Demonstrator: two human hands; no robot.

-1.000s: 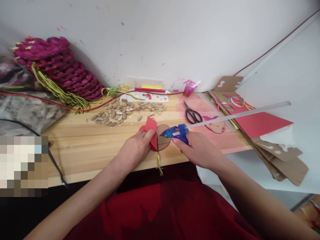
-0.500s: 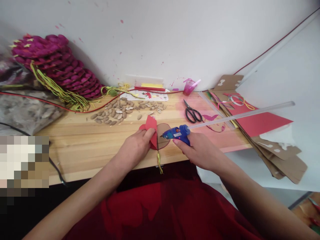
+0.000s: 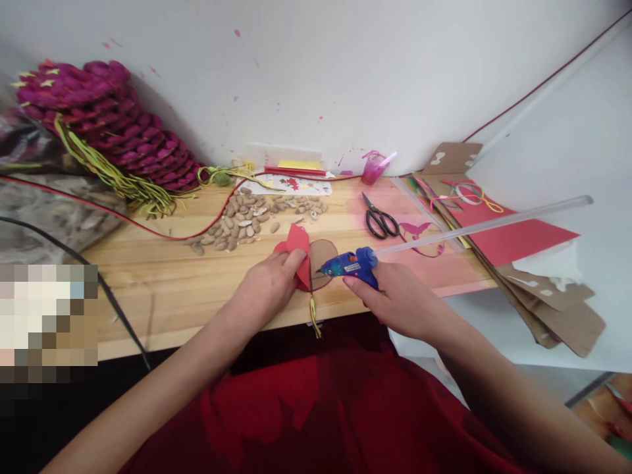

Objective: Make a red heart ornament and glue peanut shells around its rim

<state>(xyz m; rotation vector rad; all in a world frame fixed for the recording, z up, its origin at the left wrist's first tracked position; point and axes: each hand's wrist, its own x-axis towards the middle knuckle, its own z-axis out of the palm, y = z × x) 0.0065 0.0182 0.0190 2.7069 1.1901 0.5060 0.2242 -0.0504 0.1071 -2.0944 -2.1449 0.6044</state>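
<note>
My left hand (image 3: pixel 271 283) pinches a folded red paper piece (image 3: pixel 299 238) near the front edge of the table. Beside the fold shows a brown cardboard disc (image 3: pixel 324 255), lying partly under the paper. A yellow-green thread tassel (image 3: pixel 314 316) hangs from the disc over the table edge. In my right hand (image 3: pixel 395 296) is a blue glue gun (image 3: pixel 363 266), with a long clear glue stick (image 3: pixel 488 224) jutting from its back. The nozzle points left, close above the cardboard near the fold; whether it touches cannot be made out.
Peanuts (image 3: pixel 247 217) lie scattered behind my left hand. Black scissors (image 3: pixel 379 217) and a pink-stained cup (image 3: pixel 375 168) stand or lie further back. A magenta peanut-covered bundle (image 3: pixel 113 125) leans at left. Red paper (image 3: pixel 523 230) and cardboard (image 3: pixel 567 316) are at right. Cords cross the left side.
The red and black cords at left have shifted, the red one sagging nearer the peanuts, and some peanuts have moved right. Both hands stay almost in place.
</note>
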